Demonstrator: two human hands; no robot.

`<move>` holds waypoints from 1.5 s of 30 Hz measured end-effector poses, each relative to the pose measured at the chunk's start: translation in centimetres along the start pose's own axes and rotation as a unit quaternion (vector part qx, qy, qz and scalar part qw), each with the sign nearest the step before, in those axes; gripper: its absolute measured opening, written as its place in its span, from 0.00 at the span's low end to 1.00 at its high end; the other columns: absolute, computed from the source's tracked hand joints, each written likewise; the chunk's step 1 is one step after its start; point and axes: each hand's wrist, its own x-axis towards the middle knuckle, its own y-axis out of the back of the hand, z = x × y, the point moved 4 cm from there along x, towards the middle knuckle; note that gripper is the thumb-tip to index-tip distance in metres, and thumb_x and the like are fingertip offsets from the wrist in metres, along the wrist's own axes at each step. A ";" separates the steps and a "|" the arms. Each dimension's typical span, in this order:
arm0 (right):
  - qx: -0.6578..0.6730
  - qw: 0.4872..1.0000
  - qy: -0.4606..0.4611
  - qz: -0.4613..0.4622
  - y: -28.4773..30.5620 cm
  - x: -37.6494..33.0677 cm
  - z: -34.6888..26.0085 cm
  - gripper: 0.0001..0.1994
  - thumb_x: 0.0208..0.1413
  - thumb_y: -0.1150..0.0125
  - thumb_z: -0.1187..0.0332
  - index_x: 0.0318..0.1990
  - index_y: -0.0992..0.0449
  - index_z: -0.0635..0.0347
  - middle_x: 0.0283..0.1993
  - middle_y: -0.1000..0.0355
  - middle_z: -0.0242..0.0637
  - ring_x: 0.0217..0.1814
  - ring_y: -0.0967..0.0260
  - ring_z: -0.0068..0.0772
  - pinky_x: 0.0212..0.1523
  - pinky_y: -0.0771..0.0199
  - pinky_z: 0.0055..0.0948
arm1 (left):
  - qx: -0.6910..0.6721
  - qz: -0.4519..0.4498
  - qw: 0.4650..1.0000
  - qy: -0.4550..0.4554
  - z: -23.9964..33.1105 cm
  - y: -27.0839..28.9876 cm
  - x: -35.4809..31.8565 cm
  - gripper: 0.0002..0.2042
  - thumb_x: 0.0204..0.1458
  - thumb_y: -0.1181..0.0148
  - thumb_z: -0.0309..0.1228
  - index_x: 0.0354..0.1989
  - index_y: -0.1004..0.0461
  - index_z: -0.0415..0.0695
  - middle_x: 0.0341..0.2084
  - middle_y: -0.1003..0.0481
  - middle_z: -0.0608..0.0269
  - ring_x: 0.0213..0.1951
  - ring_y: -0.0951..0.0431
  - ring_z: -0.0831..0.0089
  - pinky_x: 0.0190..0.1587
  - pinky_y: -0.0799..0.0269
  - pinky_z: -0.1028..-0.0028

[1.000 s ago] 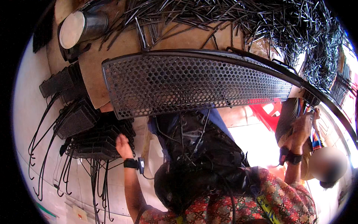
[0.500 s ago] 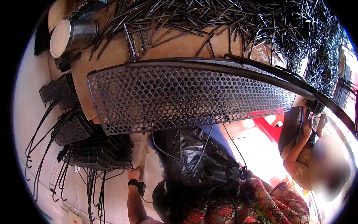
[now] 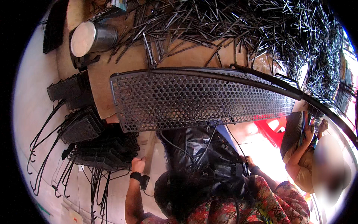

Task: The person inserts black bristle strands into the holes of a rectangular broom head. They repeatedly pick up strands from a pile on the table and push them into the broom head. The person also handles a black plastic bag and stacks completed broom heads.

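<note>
My left hand (image 3: 138,164), with a black band on its wrist, is closed beside a pale upright post (image 3: 150,151). What it holds, if anything, is hidden. On the other side of my black apron (image 3: 197,160), my right hand (image 3: 249,161) shows only in part next to a thin black cord (image 3: 237,143); its fingers are too small and hidden to read. Neither hand touches the long perforated dark metal panel (image 3: 201,99), which lies across the front of the table. A long black bar (image 3: 261,86) runs along its far edge and off to the right.
Thin dark metal rods (image 3: 231,18) are heaped across the back of the brown table (image 3: 104,87). A metal can (image 3: 93,38) lies at the far left. Black mesh racks with hooked rods (image 3: 100,155) hang at left. A co-worker (image 3: 300,149) is at right, near a red chair (image 3: 271,130).
My view has shifted, so the panel and can appear farther right. My left hand sits slightly higher in the picture. My right hand has come into sight by the cord.
</note>
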 end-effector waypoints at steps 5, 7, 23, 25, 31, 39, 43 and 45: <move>0.249 0.959 -0.114 0.077 1.2 0.1 -1.9 0.20 0.49 0.41 0.55 0.13 0.38 0.52 0.13 0.51 0.21 0.15 0.56 0.18 0.14 0.57 0.28 | -0.171 -0.029 0.982 0.074 7.9 5.4 0.9 0.18 0.43 0.42 0.33 0.10 0.37 0.33 0.06 0.42 0.60 0.13 0.44 0.72 0.19 0.46 0.68; 0.381 0.915 -0.127 0.040 1.7 1.4 2.7 0.18 0.50 0.45 0.51 0.19 0.36 0.53 0.15 0.46 0.23 0.16 0.50 0.20 0.16 0.51 0.26 | -0.222 0.003 0.974 0.035 8.0 5.5 0.7 0.19 0.43 0.42 0.32 0.09 0.41 0.35 0.07 0.47 0.66 0.14 0.47 0.78 0.18 0.49 0.70; -0.787 0.490 0.287 0.242 2.1 1.8 2.0 0.22 0.47 0.56 0.66 0.49 0.37 0.69 0.47 0.39 0.49 0.43 0.41 0.46 0.45 0.42 0.50 | -0.148 0.072 0.986 -0.036 14.2 8.8 3.1 0.19 0.50 0.51 0.36 0.15 0.34 0.32 0.13 0.35 0.42 0.17 0.35 0.51 0.22 0.43 0.60; -0.682 0.715 0.117 0.102 3.6 4.1 5.0 0.23 0.47 0.55 0.65 0.50 0.37 0.68 0.45 0.39 0.48 0.42 0.42 0.47 0.43 0.43 0.49 | -0.123 0.079 0.989 -0.011 12.7 8.1 2.0 0.19 0.50 0.51 0.37 0.16 0.33 0.32 0.15 0.34 0.41 0.21 0.32 0.47 0.24 0.41 0.59; -0.057 0.925 0.163 0.339 3.9 2.6 0.2 0.11 0.58 0.58 0.64 0.44 0.37 0.60 0.42 0.39 0.36 0.45 0.42 0.31 0.48 0.42 0.32 | -0.061 0.117 0.988 -0.084 12.4 8.4 2.5 0.18 0.50 0.51 0.36 0.16 0.33 0.32 0.15 0.34 0.41 0.21 0.32 0.47 0.25 0.39 0.60; 0.125 0.866 0.275 0.398 5.0 1.5 -4.9 0.10 0.57 0.54 0.70 0.43 0.35 0.65 0.37 0.36 0.38 0.38 0.40 0.26 0.40 0.38 0.26 | -0.131 0.088 0.970 -0.184 11.5 8.6 5.0 0.17 0.46 0.49 0.33 0.14 0.34 0.30 0.07 0.41 0.56 0.16 0.41 0.77 0.19 0.43 0.67; 0.049 0.784 0.329 0.523 5.7 -1.5 -8.9 0.10 0.55 0.51 0.67 0.35 0.31 0.67 0.25 0.33 0.40 0.28 0.36 0.26 0.29 0.36 0.26 | 0.040 0.137 0.959 -0.243 12.6 9.9 5.6 0.14 0.45 0.45 0.33 0.16 0.28 0.33 0.12 0.31 0.64 0.19 0.35 0.78 0.22 0.39 0.71; 0.094 0.803 0.328 0.490 6.1 -1.6 -9.2 0.10 0.53 0.49 0.68 0.34 0.30 0.68 0.23 0.32 0.40 0.26 0.35 0.26 0.27 0.35 0.26 | -0.053 0.129 0.967 -0.212 14.6 11.2 3.1 0.09 0.47 0.46 0.32 0.29 0.27 0.39 0.16 0.29 0.65 0.19 0.31 0.79 0.18 0.35 0.78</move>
